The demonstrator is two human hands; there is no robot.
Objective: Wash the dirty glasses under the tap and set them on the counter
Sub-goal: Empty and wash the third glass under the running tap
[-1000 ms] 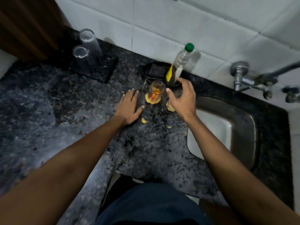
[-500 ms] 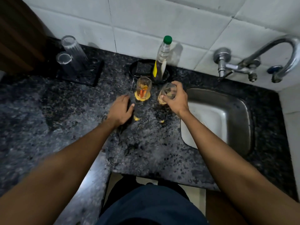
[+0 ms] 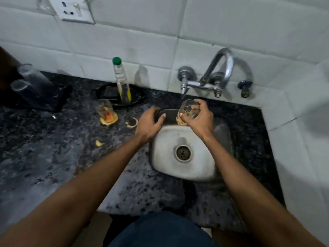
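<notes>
My right hand grips a dirty glass with yellow residue, tilted over the back of the steel sink, just below the small tap spout. My left hand hovers at the sink's back-left rim, fingers loosely curled and holding nothing. A second dirty glass with orange and yellow residue stands on the dark granite counter, left of the sink. Two clear glasses stand upside down on a black mat at the far left.
A green-capped bottle stands in a black dish with a sponge at the back. Yellow food scraps lie on the counter. A curved swivel faucet sticks out from the tiled wall above the sink.
My right hand lifted the glass off the counter and carried it right, over the sink under the tap. My left hand left the counter and moved to the sink's rim.
</notes>
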